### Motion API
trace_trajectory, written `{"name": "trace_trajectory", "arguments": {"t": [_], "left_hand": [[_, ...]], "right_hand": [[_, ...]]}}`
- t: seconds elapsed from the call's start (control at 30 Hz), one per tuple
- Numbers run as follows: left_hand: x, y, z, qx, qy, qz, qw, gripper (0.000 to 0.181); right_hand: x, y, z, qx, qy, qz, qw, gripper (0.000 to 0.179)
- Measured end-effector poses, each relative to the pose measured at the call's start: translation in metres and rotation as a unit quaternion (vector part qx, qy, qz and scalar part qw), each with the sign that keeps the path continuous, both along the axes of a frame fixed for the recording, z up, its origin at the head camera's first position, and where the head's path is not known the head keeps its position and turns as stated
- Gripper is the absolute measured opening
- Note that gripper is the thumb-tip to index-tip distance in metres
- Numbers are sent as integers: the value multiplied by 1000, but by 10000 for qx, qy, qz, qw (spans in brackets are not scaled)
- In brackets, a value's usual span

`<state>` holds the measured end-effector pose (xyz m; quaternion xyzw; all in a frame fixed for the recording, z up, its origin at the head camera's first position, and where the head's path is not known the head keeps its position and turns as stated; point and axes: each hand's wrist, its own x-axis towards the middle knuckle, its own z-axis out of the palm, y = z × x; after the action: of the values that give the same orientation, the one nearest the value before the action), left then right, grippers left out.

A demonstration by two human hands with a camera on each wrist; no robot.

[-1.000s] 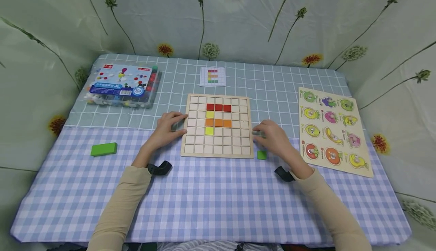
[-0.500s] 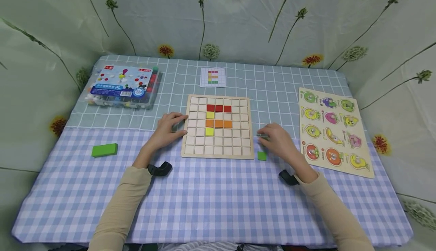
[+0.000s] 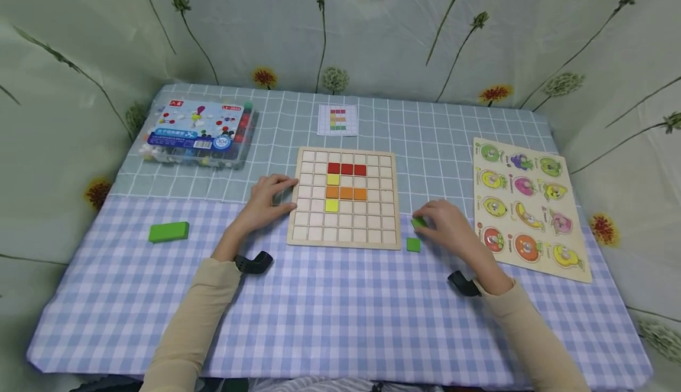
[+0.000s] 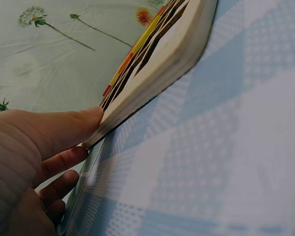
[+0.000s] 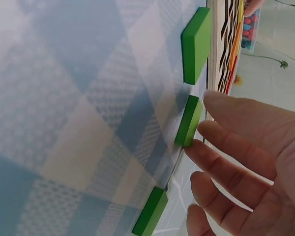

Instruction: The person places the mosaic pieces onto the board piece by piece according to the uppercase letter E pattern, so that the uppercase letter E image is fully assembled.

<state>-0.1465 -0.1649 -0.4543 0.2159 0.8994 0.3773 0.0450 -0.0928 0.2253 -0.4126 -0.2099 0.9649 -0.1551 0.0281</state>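
Observation:
A square wooden grid board (image 3: 343,197) lies mid-table, holding a row of red tiles (image 3: 347,169), a row of orange tiles (image 3: 346,193) and two yellow tiles. At its left edge, my left hand (image 3: 266,201) rests with thumb and fingers extended against the rim; the left wrist view shows the thumb touching the wood. Right of the board, my right hand (image 3: 447,226) pinches a small green tile (image 5: 189,121) between thumb and fingertips at table level. A second green tile (image 3: 413,245) lies nearer the front. A third green tile (image 5: 150,211) shows only in the right wrist view.
A printed pattern card (image 3: 338,120) lies behind the board. At back left stands a clear box of model parts (image 3: 197,135), with a green block (image 3: 168,232) in front. A fruit puzzle board (image 3: 532,209) lies at the right.
My right hand has moved away from the board's right edge, rightward and nearer the front, uncovering a green tile at its fingertips. The left hand stays at the board's edge.

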Motion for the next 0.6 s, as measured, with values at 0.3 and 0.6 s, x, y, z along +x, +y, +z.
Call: {"name": "trace_trajectory", "arguments": {"t": [0.3,0.6], "left_hand": [[-1,1,-2,-1,76,21,10000,55],[0,0,-2,-35,90,0,10000,55]], "right_hand": [[1,6,-5,-43,135,126,9998,24],[-6,-4,1,-131,357,161,9991,26]]}}
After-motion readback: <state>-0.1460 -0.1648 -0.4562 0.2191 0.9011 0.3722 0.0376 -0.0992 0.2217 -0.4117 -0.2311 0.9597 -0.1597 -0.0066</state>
